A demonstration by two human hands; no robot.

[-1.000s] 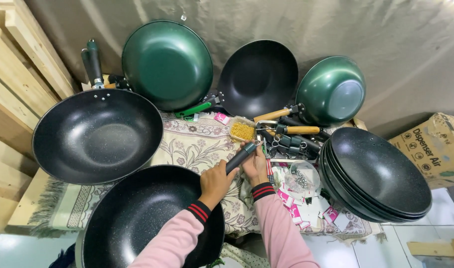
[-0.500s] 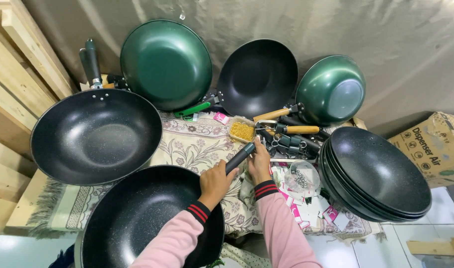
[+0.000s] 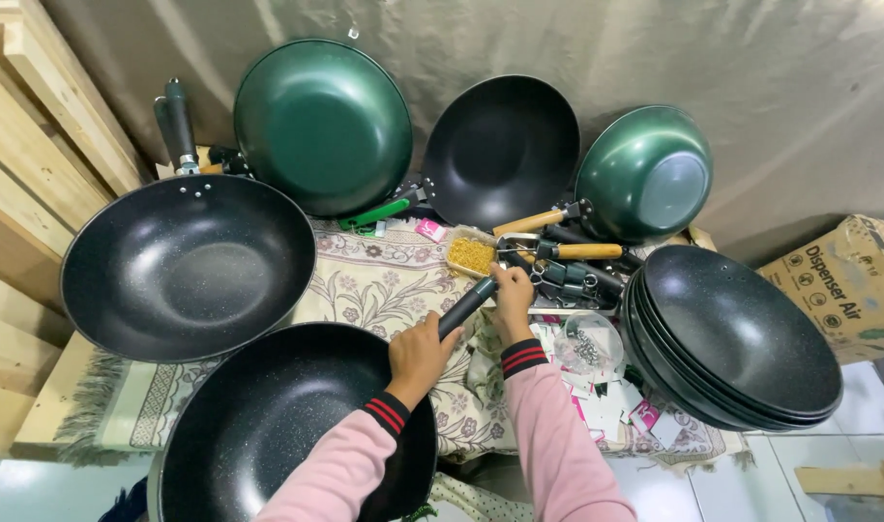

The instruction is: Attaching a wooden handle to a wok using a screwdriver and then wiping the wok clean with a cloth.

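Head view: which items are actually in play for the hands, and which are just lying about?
In play:
- left hand closed on the black handle
- black wok nearest, which that handle meets
- right hand at the handle's far end

Lying about:
- green pans
- stacked black woks
- wooden-handled parts
- cardboard box
- patterned cloth

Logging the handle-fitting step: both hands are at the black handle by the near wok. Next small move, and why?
Probably steady the black handle with the left hand while the right hand works its far end. The handle sits between both hands, next to the near black wok; whether a fastener is in yet cannot be seen.
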